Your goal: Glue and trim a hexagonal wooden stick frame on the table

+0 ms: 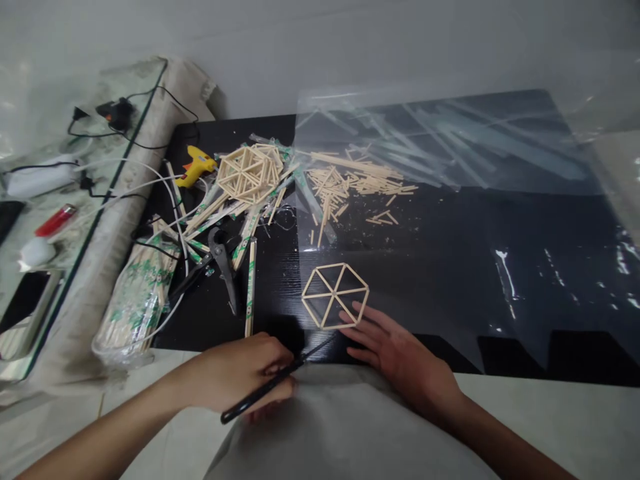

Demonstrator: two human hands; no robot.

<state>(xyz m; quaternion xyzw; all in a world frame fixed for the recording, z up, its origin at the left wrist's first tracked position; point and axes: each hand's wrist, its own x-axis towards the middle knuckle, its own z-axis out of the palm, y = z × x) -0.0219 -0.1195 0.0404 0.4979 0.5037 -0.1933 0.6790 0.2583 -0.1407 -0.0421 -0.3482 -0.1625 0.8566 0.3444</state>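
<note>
My left hand [250, 373] is closed around a thin black tool [265, 390] at the table's front edge, its narrow tip pointing up and right. A flat hexagon of wooden sticks [335, 293] with spokes meeting at its centre lies on the black table [280, 293]. The fingers of my right hand [393, 350] are spread, and their tips touch or overlap the hexagon's lower right side. Farther back, several similar stick frames [250, 173] are piled beside a yellow glue gun [196, 167].
Cut sticks [340, 190] lie scattered on a clear plastic sheet [450, 253]. Black-handled cutters [223, 263] and wrapped chopsticks [251, 287] are at the left, with a packed bundle [137, 293] and white cable. A glass-topped surface farther left holds a red item [55, 221] and a phone [27, 303].
</note>
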